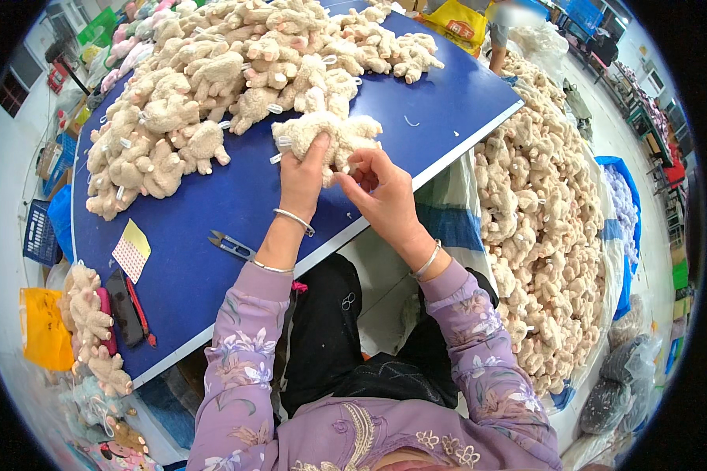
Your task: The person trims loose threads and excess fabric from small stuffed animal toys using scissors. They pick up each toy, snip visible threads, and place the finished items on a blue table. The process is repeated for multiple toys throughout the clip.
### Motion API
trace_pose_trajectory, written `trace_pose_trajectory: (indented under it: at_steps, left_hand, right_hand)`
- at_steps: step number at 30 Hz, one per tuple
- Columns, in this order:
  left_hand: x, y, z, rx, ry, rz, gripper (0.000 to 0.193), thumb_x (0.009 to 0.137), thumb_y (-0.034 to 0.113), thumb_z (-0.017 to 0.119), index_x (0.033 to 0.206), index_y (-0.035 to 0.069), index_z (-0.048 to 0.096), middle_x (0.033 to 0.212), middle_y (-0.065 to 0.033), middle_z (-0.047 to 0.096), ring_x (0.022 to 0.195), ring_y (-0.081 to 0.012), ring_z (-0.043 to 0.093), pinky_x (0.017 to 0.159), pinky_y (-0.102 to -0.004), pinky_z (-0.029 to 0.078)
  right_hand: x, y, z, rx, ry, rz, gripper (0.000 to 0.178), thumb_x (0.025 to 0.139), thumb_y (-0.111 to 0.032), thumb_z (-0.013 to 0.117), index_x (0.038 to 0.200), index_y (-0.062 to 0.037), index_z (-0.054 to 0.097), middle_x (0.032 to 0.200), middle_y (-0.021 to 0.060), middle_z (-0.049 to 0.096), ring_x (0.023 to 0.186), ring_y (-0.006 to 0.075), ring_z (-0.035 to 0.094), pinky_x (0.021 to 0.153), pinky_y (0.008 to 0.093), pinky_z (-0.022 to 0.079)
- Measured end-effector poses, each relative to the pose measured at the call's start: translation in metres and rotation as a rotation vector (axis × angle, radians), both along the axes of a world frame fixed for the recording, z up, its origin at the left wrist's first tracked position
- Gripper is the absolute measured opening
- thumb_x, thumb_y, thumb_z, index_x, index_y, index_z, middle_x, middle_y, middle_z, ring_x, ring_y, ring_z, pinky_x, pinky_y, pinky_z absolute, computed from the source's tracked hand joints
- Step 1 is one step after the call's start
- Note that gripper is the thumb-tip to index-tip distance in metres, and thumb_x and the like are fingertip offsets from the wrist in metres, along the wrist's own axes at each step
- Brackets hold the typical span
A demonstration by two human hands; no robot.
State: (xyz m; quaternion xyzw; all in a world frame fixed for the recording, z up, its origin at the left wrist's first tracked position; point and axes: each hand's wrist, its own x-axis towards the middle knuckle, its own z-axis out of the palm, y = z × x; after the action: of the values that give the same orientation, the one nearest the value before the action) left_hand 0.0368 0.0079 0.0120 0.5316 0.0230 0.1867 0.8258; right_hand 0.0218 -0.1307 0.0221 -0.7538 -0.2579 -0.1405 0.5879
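Observation:
A cream plush toy (344,132) with curly pile and white loop tags is held above the blue table. My left hand (305,177) is closed round its near side, thumb pressed on top. At the toy's right lower edge my right hand (381,188) has thumb and fingers bent together in a pinch by a limb. Whatever lies between those fingertips is too small to make out. Thread snips (232,245) lie on the table left of my left wrist. A large heap of similar plush toys (212,71) covers the table's far side.
The blue table (188,286) has a pale edge near my lap. A patterned card (132,251) and a dark phone-like case (126,308) lie at left. A big sack of plush toys (542,235) stands at right. Beyond it, another person's arm (498,55) shows.

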Motion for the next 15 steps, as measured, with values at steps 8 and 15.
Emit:
trace_pose_trajectory:
  at_steps: [8,15]
  left_hand:
    - [-0.005,-0.002,0.009,0.014,0.036,-0.061,0.020,0.090,0.021,0.059,0.099,0.003,0.063,0.081,-0.0037,0.064,0.060,-0.0096,0.058,0.048,-0.0223,0.045]
    - [-0.006,0.004,0.010,0.015,0.089,-0.089,0.020,0.090,0.022,0.059,0.098,0.004,0.063,0.080,-0.0036,0.063,0.058,-0.0098,0.058,0.044,-0.0220,0.043]
  right_hand:
    - [0.002,-0.009,0.007,0.011,-0.001,-0.071,0.017,0.078,-0.005,0.068,0.092,-0.0008,0.059,0.068,0.0069,0.057,0.056,0.0132,0.054,0.054,0.0258,0.046]
    - [0.007,-0.023,0.011,-0.127,-0.231,0.010,0.015,0.077,-0.006,0.070,0.089,-0.0027,0.061,0.080,0.0089,0.058,0.065,0.0170,0.058,0.059,0.0269,0.047]
